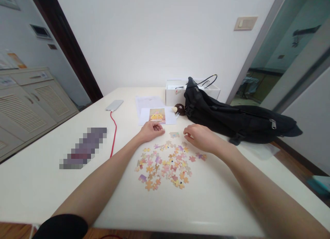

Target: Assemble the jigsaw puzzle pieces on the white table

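A pile of loose jigsaw pieces (172, 160) in pink, yellow, orange and purple lies spread over the white table between my forearms. Just beyond the pile sits a small joined block of pale jigsaw pieces (174, 134), flat on the table. My left hand (152, 131) rests left of that block, its fingers curled in and the thumb pointing toward the block; nothing shows in it. To the block's right is my right hand (198, 136), fingers loosely bent, with a gap between them and the thumb. Neither hand visibly touches the block.
A picture sheet (157, 116) with a yellow figure lies behind my left hand. A black bag (232, 120) leans by a white box (175, 96) at the back right. On the left are a power bank (114, 105), its red cable (114, 132) and a pixelated object (85, 146).
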`<state>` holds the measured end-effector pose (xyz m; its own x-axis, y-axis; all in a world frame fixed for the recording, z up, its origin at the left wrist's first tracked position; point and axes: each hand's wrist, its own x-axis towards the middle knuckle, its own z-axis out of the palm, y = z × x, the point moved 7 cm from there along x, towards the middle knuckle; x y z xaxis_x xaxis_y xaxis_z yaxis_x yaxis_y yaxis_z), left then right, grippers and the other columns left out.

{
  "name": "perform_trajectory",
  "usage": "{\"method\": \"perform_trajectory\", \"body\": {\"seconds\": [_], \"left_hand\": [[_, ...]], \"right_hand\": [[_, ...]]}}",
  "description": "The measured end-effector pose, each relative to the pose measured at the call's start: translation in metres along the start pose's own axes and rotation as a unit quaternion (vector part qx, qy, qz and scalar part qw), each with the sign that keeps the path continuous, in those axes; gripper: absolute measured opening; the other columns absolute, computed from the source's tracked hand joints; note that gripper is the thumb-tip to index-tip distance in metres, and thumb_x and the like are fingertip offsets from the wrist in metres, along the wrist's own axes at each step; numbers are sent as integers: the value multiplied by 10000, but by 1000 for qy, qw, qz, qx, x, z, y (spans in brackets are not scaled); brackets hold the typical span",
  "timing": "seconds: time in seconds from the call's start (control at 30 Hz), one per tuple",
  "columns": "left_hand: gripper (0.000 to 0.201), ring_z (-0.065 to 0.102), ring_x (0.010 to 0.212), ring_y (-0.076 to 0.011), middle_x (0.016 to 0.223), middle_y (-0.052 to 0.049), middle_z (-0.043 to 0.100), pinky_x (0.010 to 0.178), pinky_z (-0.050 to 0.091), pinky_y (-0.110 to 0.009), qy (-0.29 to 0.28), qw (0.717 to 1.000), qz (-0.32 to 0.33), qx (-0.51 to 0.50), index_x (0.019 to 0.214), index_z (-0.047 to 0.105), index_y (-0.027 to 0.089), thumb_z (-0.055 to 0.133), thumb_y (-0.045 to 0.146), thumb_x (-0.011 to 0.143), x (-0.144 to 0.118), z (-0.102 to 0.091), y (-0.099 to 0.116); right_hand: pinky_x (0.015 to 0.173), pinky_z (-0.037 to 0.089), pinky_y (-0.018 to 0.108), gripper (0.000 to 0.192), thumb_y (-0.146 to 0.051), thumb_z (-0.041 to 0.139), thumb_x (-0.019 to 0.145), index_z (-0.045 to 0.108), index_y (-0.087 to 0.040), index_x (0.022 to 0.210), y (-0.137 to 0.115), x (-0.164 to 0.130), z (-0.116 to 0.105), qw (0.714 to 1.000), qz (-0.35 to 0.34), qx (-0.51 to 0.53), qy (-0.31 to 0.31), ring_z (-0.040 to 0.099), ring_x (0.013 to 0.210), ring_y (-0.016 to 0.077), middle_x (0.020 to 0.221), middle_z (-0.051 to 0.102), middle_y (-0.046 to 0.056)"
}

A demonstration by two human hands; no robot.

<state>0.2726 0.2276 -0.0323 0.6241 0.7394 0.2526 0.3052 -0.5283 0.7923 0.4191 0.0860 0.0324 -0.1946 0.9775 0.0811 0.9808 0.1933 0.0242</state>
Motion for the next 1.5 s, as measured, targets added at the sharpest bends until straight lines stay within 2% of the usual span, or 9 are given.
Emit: {"method": "perform_trajectory", "body": {"seconds": [0.07,0.23,0.37,0.53,0.77,0.97,1.37,1.5], "left_hand": [[274,504,606,-124,661,-25,614,549,372,-233,-3,1000,-1,-2,761,694,136,679,402,697,0,0,-1],[284,488,594,-122,649,-25,606,541,364,-235,-4,1000,-4,5,703,672,139,695,422,691,0,1,-2],[254,523,621,-134,669,-27,623,556,383,-238,0,1000,-7,1,771,702,141,674,379,687,0,0,-1],[292,499,597,-126,649,-26,612,543,369,-235,1,1000,-17,15,696,674,140,705,428,658,0,-1,-1],[220,537,628,-140,663,-20,635,569,387,-238,4,999,-18,29,802,728,139,640,296,674,1,-1,-3],[256,556,645,-155,695,-23,670,581,389,-251,4,998,-29,51,870,755,143,644,308,708,2,-2,-5],[223,585,705,-169,786,-24,712,636,425,-254,20,996,-41,80,887,769,161,629,234,730,3,-5,-1],[208,580,687,-164,764,-23,705,615,420,-249,22,996,-39,75,858,768,164,631,243,723,2,-4,-1]], "right_hand": [[664,368,266,185,-178,497,904,679,-145,892,0,0,1,1000,-4,-1,3,633,828,195,930,701,109],[669,371,262,176,-174,501,902,675,-148,889,0,1,4,1000,-8,-3,4,636,832,196,920,701,107],[678,377,261,179,-178,499,907,675,-152,895,-1,1,5,1000,-4,-1,-1,637,845,199,928,700,111],[669,376,255,174,-187,505,903,677,-160,894,-2,2,5,1000,-4,2,-4,631,832,192,925,698,103],[671,383,257,179,-184,501,898,676,-153,876,-4,2,5,1000,-9,5,-6,633,826,193,903,697,106],[694,397,258,181,-183,504,901,680,-149,884,-6,2,4,1000,-7,4,-12,638,840,199,908,699,111],[707,393,266,175,-182,518,897,689,-147,907,-6,2,5,1000,-13,7,-16,634,858,204,922,698,111],[708,387,277,178,-149,498,898,675,-144,883,-22,3,6,999,-43,24,-2,613,845,198,906,685,99]]}}
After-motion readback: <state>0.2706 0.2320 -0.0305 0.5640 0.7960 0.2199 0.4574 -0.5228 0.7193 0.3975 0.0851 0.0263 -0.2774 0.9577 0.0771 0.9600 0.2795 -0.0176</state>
